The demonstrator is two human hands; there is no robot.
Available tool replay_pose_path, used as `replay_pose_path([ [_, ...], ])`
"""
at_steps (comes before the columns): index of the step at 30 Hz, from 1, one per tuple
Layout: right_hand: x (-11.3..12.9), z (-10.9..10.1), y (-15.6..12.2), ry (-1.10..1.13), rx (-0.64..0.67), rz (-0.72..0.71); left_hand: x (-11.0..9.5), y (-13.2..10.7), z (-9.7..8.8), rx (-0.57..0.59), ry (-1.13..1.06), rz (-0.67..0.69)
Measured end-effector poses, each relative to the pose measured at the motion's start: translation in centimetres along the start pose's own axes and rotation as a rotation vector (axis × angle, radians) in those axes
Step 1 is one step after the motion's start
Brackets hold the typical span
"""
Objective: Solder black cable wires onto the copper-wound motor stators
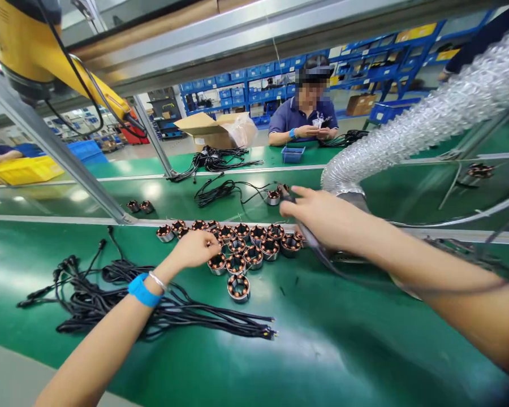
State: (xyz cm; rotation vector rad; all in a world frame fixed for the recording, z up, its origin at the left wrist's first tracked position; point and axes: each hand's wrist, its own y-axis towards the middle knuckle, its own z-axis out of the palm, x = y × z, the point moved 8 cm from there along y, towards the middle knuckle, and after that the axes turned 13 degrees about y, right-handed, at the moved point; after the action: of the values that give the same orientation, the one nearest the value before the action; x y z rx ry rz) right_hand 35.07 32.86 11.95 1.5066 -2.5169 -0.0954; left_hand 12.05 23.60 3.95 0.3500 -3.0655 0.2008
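Note:
Several round copper-wound motor stators (254,249) lie bunched on the green bench; one stator (238,287) sits apart at the front. My left hand (195,249), with a blue wristband, is curled with its fingertips on the left side of the bunch. My right hand (322,217) reaches over the bunch to the belt and is closed round a dark tool whose cable trails back under my arm. Its tip is at a single stator (274,197) that has a black lead attached.
A pile of black cables (110,294) lies at the front left. Two more stators (139,206) rest on the conveyor (173,198). A silver flexible duct (428,118) hangs at the right. Across the belt a seated person (307,110) handles parts beside a cardboard box (214,130).

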Motion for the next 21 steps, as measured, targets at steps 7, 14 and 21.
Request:
replay_pose_path([
  [7, 2.2, 3.8, -16.8, 0.209, -0.393, -0.368, -6.8, -3.5, 2.9, 0.036, 0.139, 0.063],
  [14, 0.0, 6.1, -21.6, 0.223, -0.580, -0.344, -8.4, -3.8, 1.4, 0.039, 0.336, 0.084],
  [21, -0.9, 6.0, -23.5, 0.350, -0.763, -0.381, -15.3, -7.3, -1.3, -0.020, 0.335, 0.154],
])
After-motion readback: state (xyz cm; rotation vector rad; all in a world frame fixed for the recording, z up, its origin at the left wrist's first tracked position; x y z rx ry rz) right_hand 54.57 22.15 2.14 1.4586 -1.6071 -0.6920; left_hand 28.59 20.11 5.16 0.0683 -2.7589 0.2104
